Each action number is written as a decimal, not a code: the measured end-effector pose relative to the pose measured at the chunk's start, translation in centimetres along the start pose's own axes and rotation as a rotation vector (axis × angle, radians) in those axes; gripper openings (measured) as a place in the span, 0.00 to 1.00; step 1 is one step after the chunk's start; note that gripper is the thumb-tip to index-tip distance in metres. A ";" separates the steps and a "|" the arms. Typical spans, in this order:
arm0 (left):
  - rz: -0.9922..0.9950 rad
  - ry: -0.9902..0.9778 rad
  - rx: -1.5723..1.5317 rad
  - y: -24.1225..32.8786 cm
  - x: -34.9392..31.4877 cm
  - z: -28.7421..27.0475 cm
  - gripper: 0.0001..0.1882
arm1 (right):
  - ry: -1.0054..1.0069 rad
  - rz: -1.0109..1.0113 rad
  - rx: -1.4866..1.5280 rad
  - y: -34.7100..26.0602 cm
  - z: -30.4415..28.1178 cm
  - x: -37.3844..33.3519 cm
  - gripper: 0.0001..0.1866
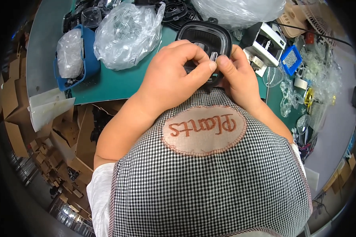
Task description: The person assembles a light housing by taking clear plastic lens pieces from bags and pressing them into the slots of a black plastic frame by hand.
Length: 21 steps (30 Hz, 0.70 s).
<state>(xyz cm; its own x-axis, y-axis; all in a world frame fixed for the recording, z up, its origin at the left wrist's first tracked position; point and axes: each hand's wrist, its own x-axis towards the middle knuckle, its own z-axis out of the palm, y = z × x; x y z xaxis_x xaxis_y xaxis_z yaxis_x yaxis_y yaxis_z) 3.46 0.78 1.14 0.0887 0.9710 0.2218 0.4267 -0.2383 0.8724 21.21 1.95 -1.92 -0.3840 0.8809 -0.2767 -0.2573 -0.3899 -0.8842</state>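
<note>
- Right now both hands meet over a black rounded-square lid (206, 37), held just above the near edge of the green worktop (106, 81), close to the person's checked apron (209, 177).
- Left hand (174, 75): fingers curled closed around the lid's near rim, thumb pressed toward the right thumb.
- Right hand (237, 73): closed on the lid's right side; thumb and forefinger pinch a small clear plastic piece (214, 56) against the rim.
- Lid interior partly hidden by fingers; can't tell how the clear piece seats.
- Left of the hands: big clear plastic bag (124, 33) of small clear parts, touching the worktop.
- Far left: blue bin (87, 59) with another bagged bundle.
- Right: white machine (267, 45), small blue tray (290, 59) of tiny parts, loose clear plastic pieces.
- Below worktop, left: cardboard boxes (67, 134) on floor.
</note>
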 end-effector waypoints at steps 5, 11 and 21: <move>0.249 -0.213 0.073 -0.8 -0.7 -0.2 0.13 | 0.020 0.077 0.238 -0.7 -0.1 0.5 0.18; 0.251 -0.321 0.157 -0.4 -0.8 -2.1 0.20 | -0.014 0.088 0.384 -0.8 -1.1 0.6 0.19; 0.269 -0.274 0.232 -1.2 -0.1 -3.4 0.07 | -0.118 0.049 0.379 -0.7 -1.5 0.9 0.20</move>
<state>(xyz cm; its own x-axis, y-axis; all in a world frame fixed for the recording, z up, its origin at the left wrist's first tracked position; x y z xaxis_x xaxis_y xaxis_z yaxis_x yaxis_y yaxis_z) -0.15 0.92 1.59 0.4459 0.8512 0.2770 0.5436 -0.5033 0.6716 22.37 3.37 -2.11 -0.4975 0.8307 -0.2501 -0.5369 -0.5212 -0.6634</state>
